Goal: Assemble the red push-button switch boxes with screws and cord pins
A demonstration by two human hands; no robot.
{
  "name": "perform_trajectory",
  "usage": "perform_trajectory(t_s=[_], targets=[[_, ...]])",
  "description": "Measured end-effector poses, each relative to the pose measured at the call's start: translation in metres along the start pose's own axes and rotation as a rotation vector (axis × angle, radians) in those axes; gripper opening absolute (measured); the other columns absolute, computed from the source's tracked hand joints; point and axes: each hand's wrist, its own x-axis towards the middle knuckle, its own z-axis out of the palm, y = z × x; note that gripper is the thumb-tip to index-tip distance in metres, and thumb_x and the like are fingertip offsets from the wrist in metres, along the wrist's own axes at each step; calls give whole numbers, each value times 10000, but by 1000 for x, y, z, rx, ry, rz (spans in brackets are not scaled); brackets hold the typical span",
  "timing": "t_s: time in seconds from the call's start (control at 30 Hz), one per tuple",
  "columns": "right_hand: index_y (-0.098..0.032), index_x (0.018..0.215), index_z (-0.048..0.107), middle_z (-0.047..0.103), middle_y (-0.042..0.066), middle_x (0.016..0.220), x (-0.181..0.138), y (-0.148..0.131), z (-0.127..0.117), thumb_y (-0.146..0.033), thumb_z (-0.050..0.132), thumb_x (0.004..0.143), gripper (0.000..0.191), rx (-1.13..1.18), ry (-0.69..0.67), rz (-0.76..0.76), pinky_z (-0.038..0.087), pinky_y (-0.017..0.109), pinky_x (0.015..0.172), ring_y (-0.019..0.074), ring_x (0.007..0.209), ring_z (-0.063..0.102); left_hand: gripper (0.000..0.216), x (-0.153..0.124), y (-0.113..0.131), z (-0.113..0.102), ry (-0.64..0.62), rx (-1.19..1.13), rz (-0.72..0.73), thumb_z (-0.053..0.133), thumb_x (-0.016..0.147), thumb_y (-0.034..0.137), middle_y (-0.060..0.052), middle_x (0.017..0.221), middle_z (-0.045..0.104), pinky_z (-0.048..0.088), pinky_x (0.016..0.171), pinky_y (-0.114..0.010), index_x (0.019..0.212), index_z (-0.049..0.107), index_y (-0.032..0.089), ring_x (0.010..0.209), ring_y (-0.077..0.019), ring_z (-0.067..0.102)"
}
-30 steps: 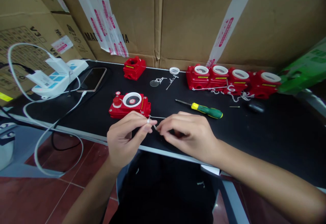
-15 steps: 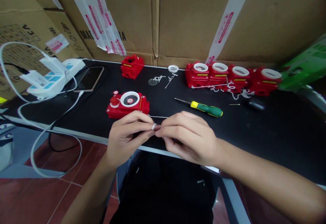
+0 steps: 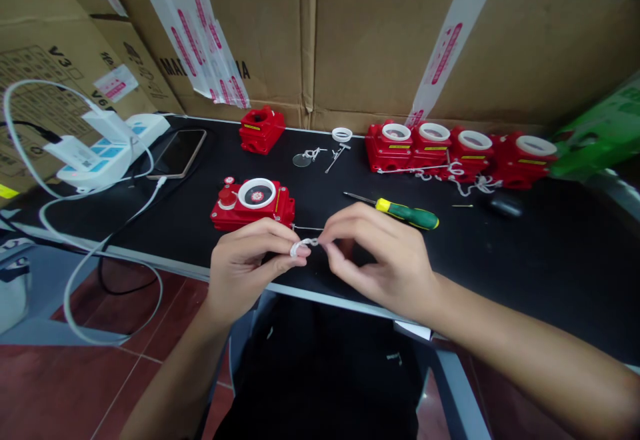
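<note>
Near the table's front edge, my left hand (image 3: 253,263) is closed, pinching a short white cord (image 3: 300,247) between thumb and fingers. My right hand (image 3: 377,253) pinches the cord's other end at the fingertips. The cord looks looped or twisted where it shows between the hands. Just beyond my left hand lies a red housing (image 3: 240,217) with a white ring, a round red button and a thin metal rod (image 3: 307,228) sticking out to the right. A green and yellow screwdriver (image 3: 407,215) lies beyond my right hand.
Several red housings (image 3: 435,150) with white rings and cords stand back right; another red housing (image 3: 261,130) stands back left. A white ring (image 3: 341,135), clear disc (image 3: 302,159) and small metal hammer (image 3: 337,158) lie between. A phone (image 3: 177,153) and power strip (image 3: 113,153) sit left.
My right hand has shifted right and slightly up, away from my left. More of the white cord shows between them. The view has moved slightly.
</note>
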Motion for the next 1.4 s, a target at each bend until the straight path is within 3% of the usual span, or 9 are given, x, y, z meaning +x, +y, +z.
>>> perform_trajectory(t_s=[0.2, 0.43, 0.57, 0.67, 0.87, 1.03, 1.17, 1.4], targets=[[-195, 995, 690, 725, 58, 991, 2, 9, -3, -41, 675, 982, 155, -80, 128, 106, 530, 286, 632, 105, 636, 607, 113, -1, 1, -2, -65, 28, -50, 917, 867, 113, -23, 857, 807, 627, 718, -270, 892, 862, 209, 778, -147, 759], [-188, 1006, 708, 741, 55, 985, 0, 20, 2, -72, 666, 995, 125, -73, 16, 160, 526, 285, 636, 109, 625, 602, 193, -2, 0, -1, -29, 7, -30, 849, 926, 72, -28, 921, 808, 635, 750, -271, 1025, 875, 235, 822, -141, 758], [-173, 1061, 721, 771, 88, 1019, -2, 17, 5, -84, 653, 1028, 118, 8, -150, 15, 578, 276, 712, 148, 792, 705, 231, -2, 0, 2, 70, 41, -28, 829, 939, 66, -23, 923, 798, 625, 718, -247, 1066, 880, 252, 816, -132, 753], [-184, 1103, 711, 800, 94, 1027, -4, 12, 5, -112, 649, 1058, 105, -8, -190, -135, 607, 313, 794, 173, 883, 752, 216, -1, 1, 3, 114, 105, -60, 816, 955, 94, -18, 904, 794, 620, 693, -250, 1073, 882, 263, 790, -135, 749], [-174, 1194, 694, 827, 113, 1087, -6, 7, -1, -141, 699, 1057, 142, 1, -156, -256, 614, 334, 790, 188, 920, 781, 170, 3, 3, 4, -69, 170, 2, 786, 957, 78, -31, 920, 818, 627, 732, -246, 991, 869, 222, 796, -140, 759], [-184, 1135, 728, 800, 103, 1064, -2, 4, -3, -95, 707, 1033, 137, 63, -80, -85, 627, 299, 786, 181, 928, 772, 84, 2, 2, 0, -208, 149, -6, 831, 949, 138, -40, 937, 806, 619, 752, -249, 982, 856, 211, 810, -143, 752], [-186, 1065, 749, 764, 88, 1032, 0, 5, 0, -135, 696, 1044, 77, 196, -59, 63, 568, 262, 634, 124, 719, 672, 97, 2, 1, -3, -204, 74, -41, 835, 949, 148, -47, 933, 807, 620, 743, -245, 1008, 862, 220, 809, -147, 755], [-178, 1026, 767, 752, 65, 1017, -1, 8, 3, -128, 720, 1007, 70, 288, -91, 146, 549, 260, 638, 97, 668, 633, 135, 2, 0, -5, -223, -35, -79, 832, 945, 129, -43, 937, 788, 623, 773, -265, 1036, 840, 228, 843, -156, 755]])
